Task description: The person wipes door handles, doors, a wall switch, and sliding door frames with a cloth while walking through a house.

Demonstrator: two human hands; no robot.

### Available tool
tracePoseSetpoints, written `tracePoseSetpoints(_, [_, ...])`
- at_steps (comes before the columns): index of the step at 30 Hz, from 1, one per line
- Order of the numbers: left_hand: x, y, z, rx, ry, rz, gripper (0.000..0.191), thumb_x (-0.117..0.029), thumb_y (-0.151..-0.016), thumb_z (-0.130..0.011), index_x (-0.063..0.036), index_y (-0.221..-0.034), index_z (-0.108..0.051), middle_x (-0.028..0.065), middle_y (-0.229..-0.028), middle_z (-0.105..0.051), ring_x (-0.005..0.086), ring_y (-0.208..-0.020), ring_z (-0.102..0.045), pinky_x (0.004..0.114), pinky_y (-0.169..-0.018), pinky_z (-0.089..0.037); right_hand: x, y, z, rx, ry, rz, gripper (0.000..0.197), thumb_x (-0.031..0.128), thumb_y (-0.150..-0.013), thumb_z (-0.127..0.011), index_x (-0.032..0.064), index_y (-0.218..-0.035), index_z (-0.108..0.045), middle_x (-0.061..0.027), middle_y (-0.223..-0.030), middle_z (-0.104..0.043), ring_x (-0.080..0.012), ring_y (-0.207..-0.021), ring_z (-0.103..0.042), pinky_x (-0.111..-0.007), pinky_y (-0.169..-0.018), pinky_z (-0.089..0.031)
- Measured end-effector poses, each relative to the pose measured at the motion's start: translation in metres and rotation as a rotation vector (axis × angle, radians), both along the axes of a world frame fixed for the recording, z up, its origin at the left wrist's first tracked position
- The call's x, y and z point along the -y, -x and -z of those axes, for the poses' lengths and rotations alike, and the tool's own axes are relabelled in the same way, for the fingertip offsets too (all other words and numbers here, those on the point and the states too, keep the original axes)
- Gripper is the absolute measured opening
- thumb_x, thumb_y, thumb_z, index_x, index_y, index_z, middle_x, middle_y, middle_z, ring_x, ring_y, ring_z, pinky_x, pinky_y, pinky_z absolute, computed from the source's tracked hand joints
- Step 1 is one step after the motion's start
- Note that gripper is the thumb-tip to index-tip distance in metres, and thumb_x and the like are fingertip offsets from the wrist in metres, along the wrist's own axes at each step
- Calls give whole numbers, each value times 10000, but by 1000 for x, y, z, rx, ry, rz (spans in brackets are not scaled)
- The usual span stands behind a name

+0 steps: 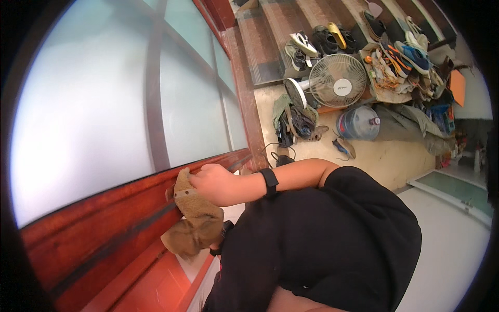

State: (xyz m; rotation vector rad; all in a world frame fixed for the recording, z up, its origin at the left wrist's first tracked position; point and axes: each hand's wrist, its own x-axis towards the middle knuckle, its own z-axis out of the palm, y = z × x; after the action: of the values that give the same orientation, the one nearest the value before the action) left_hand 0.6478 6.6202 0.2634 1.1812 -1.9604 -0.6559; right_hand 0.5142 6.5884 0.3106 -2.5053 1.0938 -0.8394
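Note:
My right hand (216, 185), with a black band at its wrist, has its fingers closed on the upper part of a tan cloth (200, 214). A pale strip with dark dots crosses the cloth, which hangs in folds against the red wooden frame (117, 206) of a glazed door. Lower down, my left hand (214, 246) is mostly hidden behind the cloth and my black sleeve. A dark watch or band shows near that wrist; its fingers cannot be seen. Frosted glass panes (195, 97) fill the door above the frame.
Beyond my right arm stand a fan (339, 80), a large water bottle (358, 123) and a heap of bags (296, 121). Shoes (302, 48) sit on the stone steps (259, 46). A loose shoe (344, 148) lies on the floor. More shoes (411, 58) are piled on a box.

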Motion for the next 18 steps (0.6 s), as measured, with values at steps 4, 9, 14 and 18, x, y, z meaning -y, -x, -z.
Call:
tracePoseSetpoints(4, [-16, 32, -3, 87, 14, 0, 332, -87, -827, -613, 24, -1131, -540, 109, -1077, -610, 198, -927, -610, 333, -781, -517, 6, 24, 53, 85, -160, 10, 123, 168, -631, -628, 61, -653, -572, -125, -665, -586, -278, -629, -592, -375, -554, -436])
tracePoseSetpoints(9, [-7, 71, -1, 110, 19, 8, 309, -84, -828, -611, 26, -1111, -557, 106, -1060, -619, 187, -913, -614, 325, -768, -519, 11, 118, 74, 231, -217, 115, 173, 203, -624, -640, 41, -621, -580, -167, -624, -581, -357, -624, -582, -436, -564, -469])
tracePoseSetpoints(14, [52, 95, 46, -25, -13, 43, 261, -92, -842, -598, 29, -1073, -582, 105, -1043, -629, 156, -901, -614, 304, -742, -519, 15, 185, 79, 194, -221, 348, 163, 206, -644, -651, 58, -698, -611, -139, -654, -595, -354, -613, -575, -423, -549, -466])
tracePoseSetpoints(18, [109, 118, 59, 113, -393, -135, 246, -134, -867, -577, 12, -1066, -582, 100, -1021, -631, 178, -872, -624, 298, -743, -520, 16, 210, 72, 200, -341, 509, 164, 160, -686, -632, 41, -797, -613, -151, -712, -608, -373, -673, -577, -422, -593, -473])
